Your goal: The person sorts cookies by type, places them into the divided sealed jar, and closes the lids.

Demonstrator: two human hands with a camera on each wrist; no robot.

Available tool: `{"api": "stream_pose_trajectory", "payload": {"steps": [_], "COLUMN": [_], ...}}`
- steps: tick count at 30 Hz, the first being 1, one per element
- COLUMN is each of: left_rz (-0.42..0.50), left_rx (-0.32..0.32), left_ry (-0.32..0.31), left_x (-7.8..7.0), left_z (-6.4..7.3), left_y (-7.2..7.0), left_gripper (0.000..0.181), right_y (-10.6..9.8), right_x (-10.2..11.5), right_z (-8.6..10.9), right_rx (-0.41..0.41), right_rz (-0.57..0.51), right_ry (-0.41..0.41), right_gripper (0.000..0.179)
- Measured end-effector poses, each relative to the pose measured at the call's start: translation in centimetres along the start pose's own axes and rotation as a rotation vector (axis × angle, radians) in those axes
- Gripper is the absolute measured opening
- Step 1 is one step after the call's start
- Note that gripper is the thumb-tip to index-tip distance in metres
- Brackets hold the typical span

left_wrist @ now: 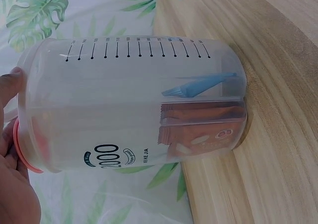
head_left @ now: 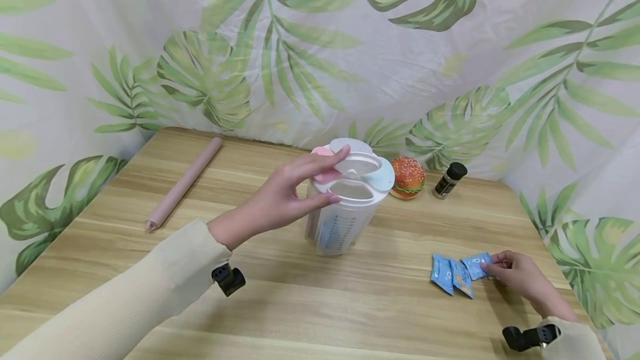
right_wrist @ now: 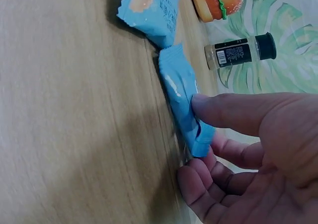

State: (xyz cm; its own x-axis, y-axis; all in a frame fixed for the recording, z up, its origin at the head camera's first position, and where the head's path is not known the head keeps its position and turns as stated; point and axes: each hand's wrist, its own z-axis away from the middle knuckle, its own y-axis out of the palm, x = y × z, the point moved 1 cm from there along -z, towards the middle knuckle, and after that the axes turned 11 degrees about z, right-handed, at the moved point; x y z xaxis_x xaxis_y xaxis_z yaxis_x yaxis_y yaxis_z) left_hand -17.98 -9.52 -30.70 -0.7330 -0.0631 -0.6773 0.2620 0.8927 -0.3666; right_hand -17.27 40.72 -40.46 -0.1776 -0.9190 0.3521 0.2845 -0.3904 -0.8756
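A clear compartmented storage canister (head_left: 340, 226) with pink, white and pale blue lids stands slightly tilted mid-table. My left hand (head_left: 272, 196) grips its top rim, thumb and fingers spread around an uncovered opening. In the left wrist view a blue packet (left_wrist: 198, 86) lies in one compartment of it, and reddish-brown packets (left_wrist: 203, 129) fill the bottom of the neighbouring one. At the right, my right hand (head_left: 522, 276) pinches the end of a blue snack packet (head_left: 476, 265) between thumb and fingers. Two more blue packets (head_left: 442, 274) lie on the table beside it.
Behind the canister sit a toy hamburger (head_left: 408, 178) and a black-capped seasoning bottle (head_left: 450, 180). A dusty-pink roll (head_left: 184, 185) lies at the table's left. The wooden table (head_left: 300, 310) ends at a leaf-printed cloth (head_left: 300, 43) at the back and sides.
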Motion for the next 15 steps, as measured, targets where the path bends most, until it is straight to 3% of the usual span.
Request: {"api": "stream_pose_trajectory", "payload": {"steps": [10,15], "left_rz": [-0.005,-0.001], "left_rx": [-0.001,0.003], "left_ry": [-0.004,0.005], "left_x": [-0.03,0.11], "left_z": [0.16,0.0], "left_y": [-0.12,-0.04], "left_gripper": [0.073,0.073], "right_y": [-0.22,-0.04], "right_x": [0.4,0.63], "right_z": [0.36,0.67], "right_rx": [-0.041,-0.193], "right_rz": [-0.039,-0.045], "right_ry": [-0.038,-0.105], "right_gripper": [0.045,0.041]}}
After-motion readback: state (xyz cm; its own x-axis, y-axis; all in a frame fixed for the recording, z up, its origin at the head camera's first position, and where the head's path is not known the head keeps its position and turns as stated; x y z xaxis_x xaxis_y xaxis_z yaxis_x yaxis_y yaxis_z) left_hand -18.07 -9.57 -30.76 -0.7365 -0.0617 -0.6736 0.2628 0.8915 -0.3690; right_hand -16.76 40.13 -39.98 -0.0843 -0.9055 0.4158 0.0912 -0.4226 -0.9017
